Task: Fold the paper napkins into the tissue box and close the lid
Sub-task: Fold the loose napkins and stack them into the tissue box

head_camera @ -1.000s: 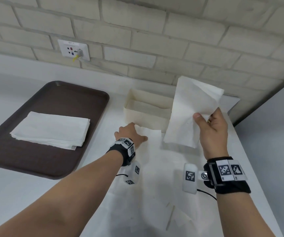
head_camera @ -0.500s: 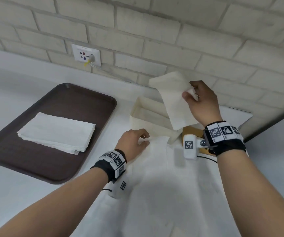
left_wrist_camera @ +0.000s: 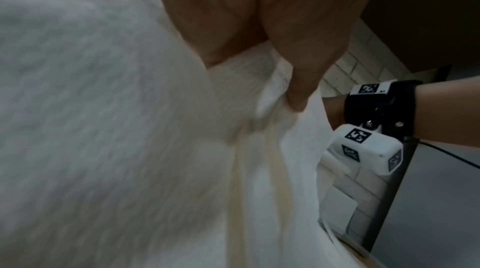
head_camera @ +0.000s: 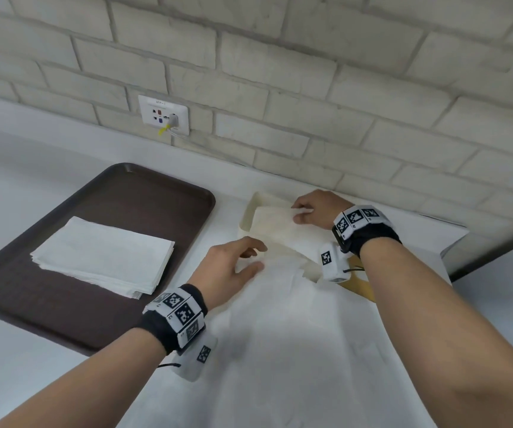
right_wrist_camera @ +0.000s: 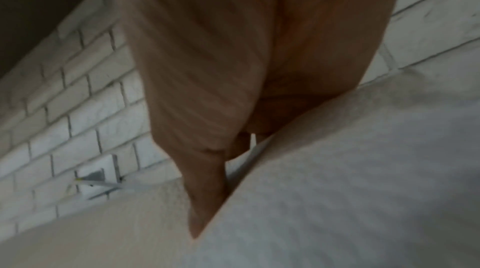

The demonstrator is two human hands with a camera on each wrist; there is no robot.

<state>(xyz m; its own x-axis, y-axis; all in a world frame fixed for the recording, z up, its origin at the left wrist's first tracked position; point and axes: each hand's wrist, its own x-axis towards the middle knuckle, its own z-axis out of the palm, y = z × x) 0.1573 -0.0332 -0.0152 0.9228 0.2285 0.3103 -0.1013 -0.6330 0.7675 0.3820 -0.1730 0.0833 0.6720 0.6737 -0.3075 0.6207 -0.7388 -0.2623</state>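
The napkin (head_camera: 275, 225) lies across the open top of the box (head_camera: 246, 216), one end over the inside and the other trailing over the near wall onto the white sheet (head_camera: 295, 350) that covers the table. The right hand (head_camera: 317, 208) rests on the far end of the napkin above the box; its fingers are curled with thumb and fingertips closed on the paper edge, a grip that suits guiding the paper down without crumpling it. The left hand (head_camera: 230, 270) lies on the trailing end just in front of the box; the head view shows the fingers loosely spread, and the left wrist view shows the thumb (left_wrist_camera: 298, 95) pressing a gathered fold of paper, probably to anchor this end while the other is laid in. Whether the other left fingers pinch the fold from below cannot be told. The lid (head_camera: 360, 285), a tan piece, shows partly beneath the right forearm beside the box, so closing is not yet done. Judged stage: inserting one napkin. The stack (head_camera: 103, 257) of further napkins waits on the brown tray (head_camera: 144, 193) to the left, well apart from the box, within the left hand's reach. A wall socket (head_camera: 164, 114) sits on the brick wall behind
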